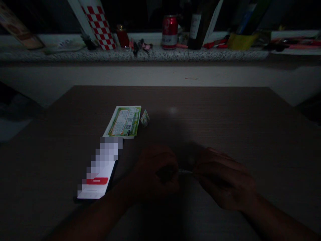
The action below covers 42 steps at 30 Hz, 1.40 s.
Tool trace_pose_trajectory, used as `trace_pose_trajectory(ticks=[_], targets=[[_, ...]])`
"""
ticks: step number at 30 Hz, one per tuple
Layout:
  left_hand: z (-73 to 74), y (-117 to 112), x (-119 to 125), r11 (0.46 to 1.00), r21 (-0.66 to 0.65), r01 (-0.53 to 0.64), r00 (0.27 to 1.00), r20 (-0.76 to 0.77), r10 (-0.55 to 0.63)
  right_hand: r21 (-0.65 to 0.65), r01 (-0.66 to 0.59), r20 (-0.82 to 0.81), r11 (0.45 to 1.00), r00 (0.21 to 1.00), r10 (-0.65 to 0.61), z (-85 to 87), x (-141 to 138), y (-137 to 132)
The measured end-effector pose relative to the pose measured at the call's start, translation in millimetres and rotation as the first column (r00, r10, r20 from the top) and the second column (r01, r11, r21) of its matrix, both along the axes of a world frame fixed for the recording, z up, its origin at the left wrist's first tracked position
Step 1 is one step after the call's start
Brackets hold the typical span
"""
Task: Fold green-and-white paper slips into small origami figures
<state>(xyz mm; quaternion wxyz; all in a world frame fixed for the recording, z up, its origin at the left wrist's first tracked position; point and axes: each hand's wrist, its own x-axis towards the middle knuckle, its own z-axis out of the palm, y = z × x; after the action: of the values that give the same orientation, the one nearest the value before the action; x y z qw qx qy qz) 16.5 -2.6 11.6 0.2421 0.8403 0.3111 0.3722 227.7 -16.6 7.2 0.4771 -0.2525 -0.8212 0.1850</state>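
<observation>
The scene is very dark. My left hand (156,174) and my right hand (222,177) rest close together on the brown table (225,117), both with fingers curled. Between their fingertips sits a small pale thing (185,171), too dim and small to name; both hands pinch it. A lit phone (99,174) lies to the left of my left hand. Beyond it lies a stack of green printed paper sheets (124,122), with a small folded piece of the same paper (144,117) beside its right edge.
A speckled stone ledge (75,55) runs along the back. On it stand a red can (170,31), a dark bottle (197,26), a red-and-white checked carton (99,21), a small red jar (122,35) and assorted clutter.
</observation>
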Motion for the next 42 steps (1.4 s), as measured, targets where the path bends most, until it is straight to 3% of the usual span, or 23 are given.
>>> trace_pose_trajectory(ticks=[14, 18, 21, 26, 35, 42], targets=[[-1.6, 2, -6, 0.997, -0.077, -0.031, 1.0, 0.003, 0.031, -0.127, 0.035, -0.029, 0.991, 0.999, -0.039, -6.1, 6, 0], [-6.4, 1, -5, 0.996, -0.089, -0.007, 0.997, -0.08, 0.0, -0.147, 0.051, -0.037, 0.988, 0.998, -0.057, -3.9, 4, 0], [-8.5, 1, -5, 0.997, -0.064, 0.046, 0.993, -0.109, -0.053, -0.146, 0.058, -0.038, 0.988, 0.997, -0.064, -5.3, 3, 1], [-7.6, 1, -7, 0.998, -0.044, 0.035, 0.999, -0.035, -0.037, -0.164, 0.033, -0.067, 0.986, 0.997, -0.045, -11.1, 6, 1], [-13.0, -3, 2, 0.984, 0.125, 0.123, 0.989, -0.095, -0.112, -0.065, 0.019, -0.022, 0.998, 1.0, -0.02, -6.1, -4, 4], [-12.2, -5, 4, 0.984, 0.129, 0.125, 0.979, -0.179, -0.101, -0.055, 0.017, -0.016, 0.998, 1.0, -0.018, -9.0, -6, 4]])
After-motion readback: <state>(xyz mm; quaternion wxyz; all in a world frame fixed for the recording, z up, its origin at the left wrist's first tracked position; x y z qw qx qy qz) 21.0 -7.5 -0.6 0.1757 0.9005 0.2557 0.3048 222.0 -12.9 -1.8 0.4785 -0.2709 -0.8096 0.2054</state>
